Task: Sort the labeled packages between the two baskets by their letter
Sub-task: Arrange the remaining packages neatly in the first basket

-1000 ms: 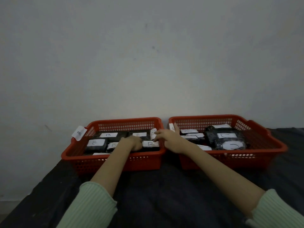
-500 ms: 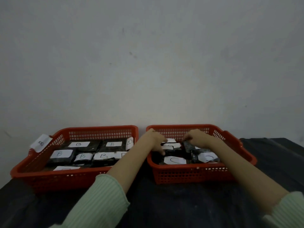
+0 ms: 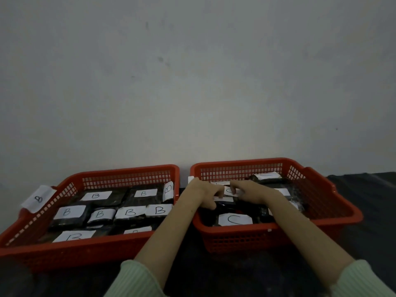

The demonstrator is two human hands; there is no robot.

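Two hands, left (image 3: 203, 195) and right (image 3: 249, 192), pinch a black film-wrapped C-labelled package (image 3: 229, 191) inside the right red plastic basket (image 3: 321, 219). It likely handles light and slippery. Grip its edges.

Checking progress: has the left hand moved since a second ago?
Yes. The left hand has crossed rightward from over the B basket into the C basket.

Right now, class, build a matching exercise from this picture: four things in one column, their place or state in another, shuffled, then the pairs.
1 left basket
2 right basket
3 left hand
4 loose tag

a holds C packages
b hangs on a basket's outer left rim
c holds B packages
d reaches across into the right basket

Pairs: 1-c, 2-a, 3-d, 4-b
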